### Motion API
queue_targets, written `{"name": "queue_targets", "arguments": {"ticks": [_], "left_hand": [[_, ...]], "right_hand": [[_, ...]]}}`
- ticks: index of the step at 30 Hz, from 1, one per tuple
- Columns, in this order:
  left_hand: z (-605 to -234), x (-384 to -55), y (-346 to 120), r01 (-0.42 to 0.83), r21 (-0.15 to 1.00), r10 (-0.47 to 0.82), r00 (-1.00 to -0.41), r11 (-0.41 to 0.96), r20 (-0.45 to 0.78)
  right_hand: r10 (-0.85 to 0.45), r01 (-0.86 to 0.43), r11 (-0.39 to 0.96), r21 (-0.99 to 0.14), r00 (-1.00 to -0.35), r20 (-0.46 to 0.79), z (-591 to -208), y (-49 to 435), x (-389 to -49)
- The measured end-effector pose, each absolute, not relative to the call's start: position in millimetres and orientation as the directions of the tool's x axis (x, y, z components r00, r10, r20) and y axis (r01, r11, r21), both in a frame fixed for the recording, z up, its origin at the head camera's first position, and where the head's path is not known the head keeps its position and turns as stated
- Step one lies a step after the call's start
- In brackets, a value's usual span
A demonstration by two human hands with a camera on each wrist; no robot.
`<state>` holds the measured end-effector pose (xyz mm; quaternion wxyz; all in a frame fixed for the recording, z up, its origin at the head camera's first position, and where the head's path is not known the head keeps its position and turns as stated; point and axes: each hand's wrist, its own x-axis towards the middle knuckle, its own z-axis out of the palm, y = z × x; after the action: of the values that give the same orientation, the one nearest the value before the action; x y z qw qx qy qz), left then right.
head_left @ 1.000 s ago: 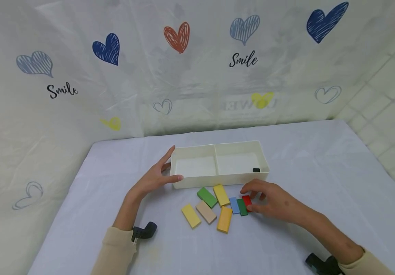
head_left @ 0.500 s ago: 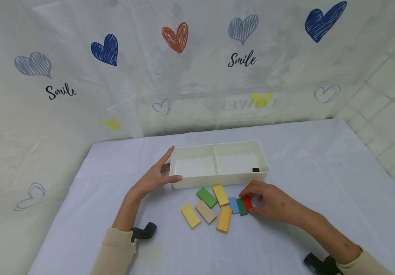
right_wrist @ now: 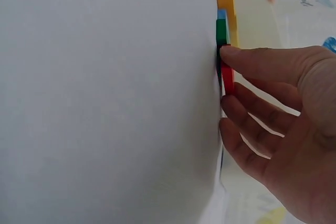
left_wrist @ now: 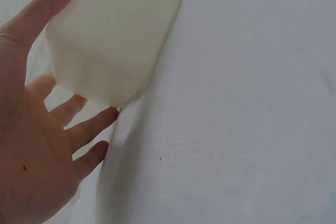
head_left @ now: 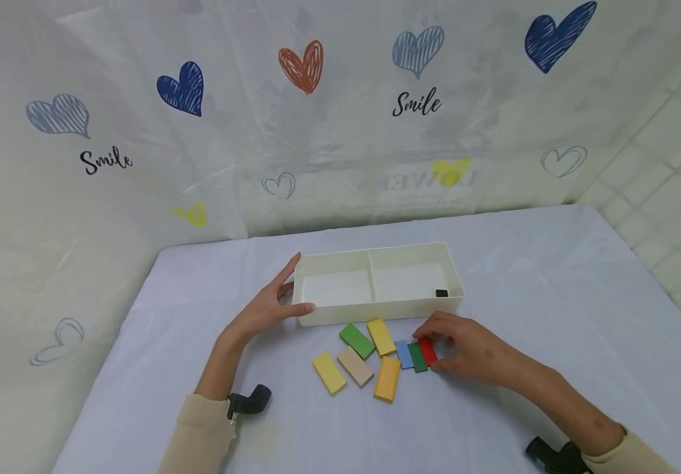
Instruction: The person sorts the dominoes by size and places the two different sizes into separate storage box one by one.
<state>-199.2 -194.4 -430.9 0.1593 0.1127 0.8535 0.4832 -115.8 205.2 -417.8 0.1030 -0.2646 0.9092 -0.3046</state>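
My right hand (head_left: pixel 473 347) pinches a small red block (head_left: pixel 428 351) between thumb and fingers, low over the table. In the right wrist view the thumb meets one end of the red block (right_wrist: pixel 228 80) and a fingertip the other. A dark green block (head_left: pixel 417 357) lies against it, with a blue block (head_left: pixel 404 355) beyond. My left hand (head_left: pixel 263 311) rests at the left end of a white two-compartment box (head_left: pixel 340 316). Its thumb lies on the front wall and the spread, nearly straight fingers touch the end wall (left_wrist: pixel 89 74).
In front of the box lie a green block (head_left: pixel 356 340), two yellow blocks (head_left: pixel 381 337), a beige block (head_left: pixel 354 367) and an orange block (head_left: pixel 387 379). A small black piece (head_left: pixel 441 293) sits in the right compartment. A white cloth covers the table (head_left: pixel 316 434).
The right fingers have closed in on the red block, which has turned slightly beside the dark green one. My left hand and the box have stayed in place.
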Motion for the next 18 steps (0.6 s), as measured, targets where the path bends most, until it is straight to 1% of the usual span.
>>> {"name": "queue_targets", "arguments": {"ticks": [5,13,18], "left_hand": [[-429.8,-199.2,-193.8,0.041,0.858,0.349,-0.923,0.512,-0.164],[-430.8,-201.2,-193.9,0.049,0.861,0.356,-0.921,0.507,-0.158],[-431.2,-200.4,-194.0,0.045,0.858,0.353,-0.921,0.511,-0.162]], "right_hand": [[-0.535,-0.405,0.671,-0.622,-0.845,-0.027,-415.1,206.5,-116.3],[-0.537,-0.429,0.608,-0.668,-0.842,0.052,-416.9,207.1,-115.5],[-0.51,-0.427,0.601,-0.676,-0.856,0.086,-417.5,206.2,-114.9]]}}
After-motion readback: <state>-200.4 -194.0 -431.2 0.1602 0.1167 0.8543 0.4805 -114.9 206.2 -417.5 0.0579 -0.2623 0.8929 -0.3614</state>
